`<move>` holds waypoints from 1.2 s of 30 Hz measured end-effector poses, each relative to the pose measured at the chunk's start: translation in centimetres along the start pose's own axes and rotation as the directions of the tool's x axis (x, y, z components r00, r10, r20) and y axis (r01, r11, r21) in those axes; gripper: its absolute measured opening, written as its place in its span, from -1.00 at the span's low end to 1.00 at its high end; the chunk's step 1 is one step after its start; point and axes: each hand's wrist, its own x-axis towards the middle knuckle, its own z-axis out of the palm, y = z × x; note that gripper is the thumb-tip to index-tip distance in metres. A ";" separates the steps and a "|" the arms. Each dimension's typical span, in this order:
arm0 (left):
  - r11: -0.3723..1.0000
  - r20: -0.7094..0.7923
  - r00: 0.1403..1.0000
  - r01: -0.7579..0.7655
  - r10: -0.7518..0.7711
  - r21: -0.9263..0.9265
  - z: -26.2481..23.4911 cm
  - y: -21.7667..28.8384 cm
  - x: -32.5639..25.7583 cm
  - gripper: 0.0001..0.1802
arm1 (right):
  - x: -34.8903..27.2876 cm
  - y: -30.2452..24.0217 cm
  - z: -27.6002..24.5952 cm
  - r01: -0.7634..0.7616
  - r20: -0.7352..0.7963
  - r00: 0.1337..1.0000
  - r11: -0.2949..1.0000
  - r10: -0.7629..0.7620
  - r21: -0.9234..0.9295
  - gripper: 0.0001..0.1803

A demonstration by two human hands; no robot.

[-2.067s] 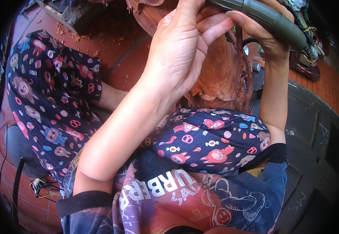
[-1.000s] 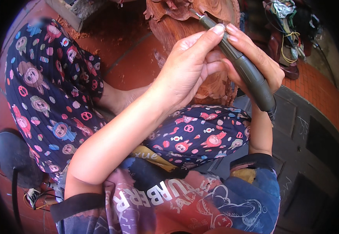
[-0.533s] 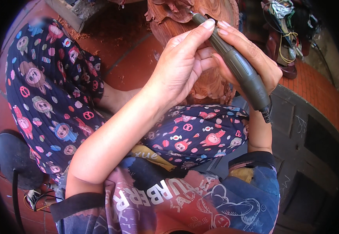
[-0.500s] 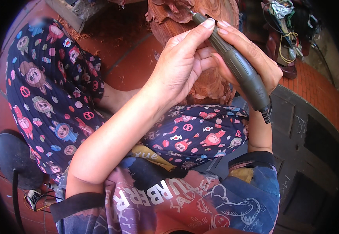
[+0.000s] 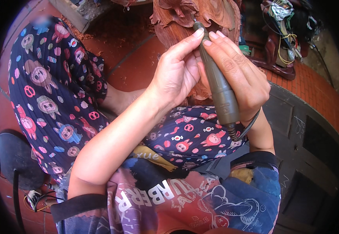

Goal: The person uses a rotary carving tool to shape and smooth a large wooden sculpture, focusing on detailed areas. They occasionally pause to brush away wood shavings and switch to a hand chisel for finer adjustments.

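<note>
A dark olive rotary carving handpiece (image 5: 221, 93) slants across the middle of the view, its thin bit pointing up and away from me. The bit's tip is at the carved reddish-brown wood piece (image 5: 173, 37); whether it touches the surface I cannot tell. My right hand (image 5: 243, 76) is closed round the handpiece from the right, fingers laid along its top. Close to the tip, my left hand (image 5: 176, 69) pinches the front end, thumb on top, with its other fingers curled and partly hidden. A cord (image 5: 251, 124) loops from the tool's rear end under my right wrist.
My patterned trouser legs (image 5: 44, 89) frame the wood. Wood shavings lie on the red tile floor (image 5: 132, 58) near a weathered wooden block (image 5: 74, 15). At lower left is a dark rounded object (image 5: 15, 160) beside wires. Dark panelled boards (image 5: 290, 117) lie right; tangled cords (image 5: 288, 39) hang far right.
The handpiece's rear end has swung left and down with my right hand, so the tool points more steeply away. Its tip and the wood appear slightly farther right in view.
</note>
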 end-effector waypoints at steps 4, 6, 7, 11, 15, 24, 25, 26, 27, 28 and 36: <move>0.999 0.034 0.999 0.010 -0.008 -0.042 -0.1 0.3 0.2 -0.74 | 0.4 -0.3 0.2 0.024 -0.025 0.999 0.999 -0.025 -0.044 -0.65; 0.999 0.061 0.998 0.009 -0.007 -0.039 0.2 0.4 0.5 -0.74 | 0.5 -0.2 0.3 0.034 -0.049 0.998 0.998 -0.037 -0.059 -0.65; 0.999 0.074 0.997 0.010 -0.007 -0.038 0.3 0.4 0.5 -0.74 | 0.5 -0.3 0.4 0.035 -0.050 0.998 0.997 -0.038 -0.067 -0.65; 0.998 0.012 0.999 0.041 -0.041 -0.041 0.4 0.3 0.3 -0.73 | 0.5 -0.8 0.2 0.026 -0.016 0.999 0.995 -0.028 -0.099 -0.65; 0.998 -0.066 0.996 0.055 -0.057 -0.032 0.4 -0.1 -0.1 -0.71 | 0.5 -1.5 -0.1 0.001 0.034 0.999 0.994 0.002 -0.107 -0.65; 0.995 0.036 0.998 0.061 -0.058 -0.081 0.5 0.3 0.4 -0.71 | 0.9 -1.6 0.0 0.005 -0.009 1.000 0.990 -0.007 -0.140 -0.65; 0.995 0.045 0.997 0.060 -0.056 -0.083 0.6 0.3 0.4 -0.71 | 0.9 -1.7 0.0 0.006 -0.006 1.000 0.989 -0.007 -0.145 -0.64; 0.993 0.061 0.996 0.072 -0.066 -0.097 0.5 0.3 0.4 -0.70 | 0.9 -1.8 -0.1 0.007 -0.002 1.000 0.989 -0.008 -0.149 -0.64; 0.990 0.074 0.994 0.086 -0.078 -0.113 0.2 0.3 0.3 -0.70 | 0.9 -2.0 0.0 0.004 0.011 1.000 0.989 -0.002 -0.151 -0.64; 0.987 0.088 0.992 0.101 -0.090 -0.128 -0.1 0.3 0.2 -0.69 | 0.9 -2.2 0.0 0.001 0.023 1.000 0.988 0.003 -0.153 -0.63; 0.956 0.136 0.977 0.192 -0.164 -0.223 -0.4 0.9 -0.1 -0.59 | 1.4 -2.7 0.2 -0.001 0.054 0.999 0.984 0.011 -0.179 -0.62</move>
